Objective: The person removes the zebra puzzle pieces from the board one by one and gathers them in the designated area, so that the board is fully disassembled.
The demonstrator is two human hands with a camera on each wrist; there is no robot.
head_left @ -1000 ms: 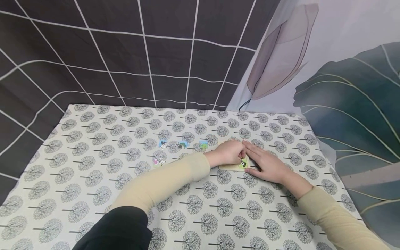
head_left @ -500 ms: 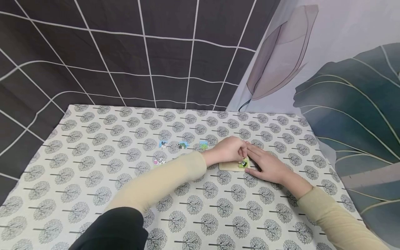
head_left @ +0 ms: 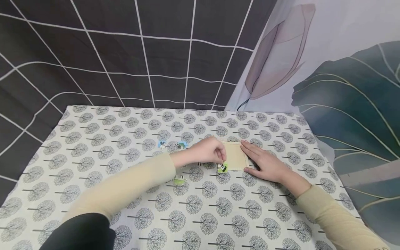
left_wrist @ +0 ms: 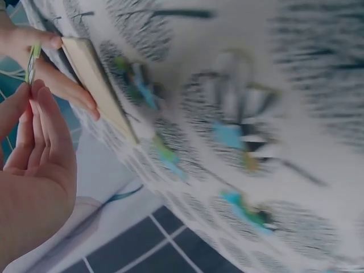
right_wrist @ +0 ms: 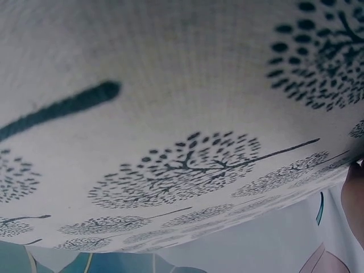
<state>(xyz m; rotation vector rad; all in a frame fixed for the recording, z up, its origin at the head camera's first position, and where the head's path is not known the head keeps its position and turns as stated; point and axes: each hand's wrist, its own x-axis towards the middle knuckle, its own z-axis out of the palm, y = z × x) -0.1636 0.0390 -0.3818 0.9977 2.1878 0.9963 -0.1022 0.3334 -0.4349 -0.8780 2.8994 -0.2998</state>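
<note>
My left hand (head_left: 207,151) pinches a small green puzzle piece (head_left: 222,168) with a black-and-white animal on it, just off the left side of a shallow wooden puzzle tray (head_left: 236,155). In the left wrist view the piece (left_wrist: 32,63) stands edge-on between thumb and fingertips. My right hand (head_left: 266,163) lies with straight fingers along the tray's right edge, thumb at the near corner. Only a sliver of that hand (right_wrist: 355,196) enters the right wrist view. The tray shows a bare wooden bottom.
Left of the tray, loose puzzle pieces lie on the tree-print tablecloth (head_left: 206,222): a blue one (head_left: 162,144), a blue-green one (head_left: 182,145) and a green one (head_left: 179,180). My left hand and forearm hide others. A dark gridded curtain (head_left: 125,52) hangs behind the table.
My left hand has drawn left from the tray, carrying the green piece out of its lower right corner. The right hand stays at the tray's edge.
</note>
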